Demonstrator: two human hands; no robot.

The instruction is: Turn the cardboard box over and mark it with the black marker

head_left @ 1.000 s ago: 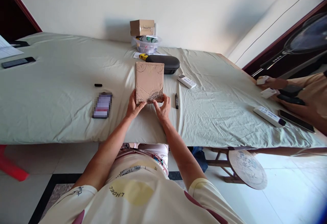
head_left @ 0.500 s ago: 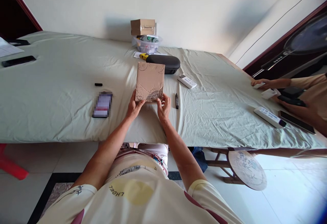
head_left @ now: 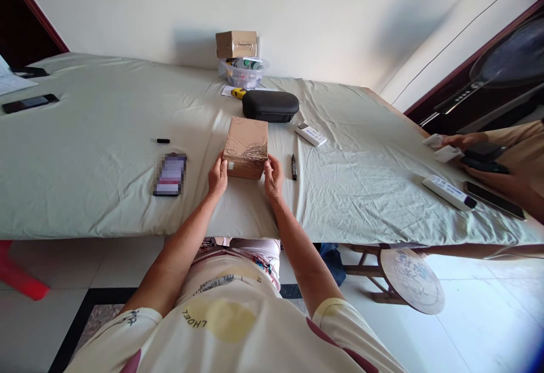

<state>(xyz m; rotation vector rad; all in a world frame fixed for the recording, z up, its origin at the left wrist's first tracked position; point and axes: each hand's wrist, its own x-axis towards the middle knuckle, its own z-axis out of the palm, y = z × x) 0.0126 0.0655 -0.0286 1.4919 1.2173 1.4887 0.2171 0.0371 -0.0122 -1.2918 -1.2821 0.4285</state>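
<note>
Between my two hands is a brown cardboard box (head_left: 246,138) with black ink scribbles and curls drawn on its top. My left hand (head_left: 218,176) grips its near left side, and my right hand (head_left: 273,177) grips the near right side. The front face shows toward me, with a small pale patch at its left corner. A black marker (head_left: 294,167) lies uncapped just right of my right hand. Its small black cap (head_left: 163,141) rests on the cloth farther left, above a phone (head_left: 170,174) with a blurred screen.
Behind the box sit a black hard case (head_left: 271,106) and a white package (head_left: 311,134). A plastic tub (head_left: 244,75) with a second carton (head_left: 236,44) on it stands by the wall. At right, another person's hands (head_left: 463,142) hold small white things. A round stool (head_left: 411,279) stands below.
The box has tipped from facing me to lying flatter and lower, so its front side now shows. My hands have moved from its lower edge to its two sides.
</note>
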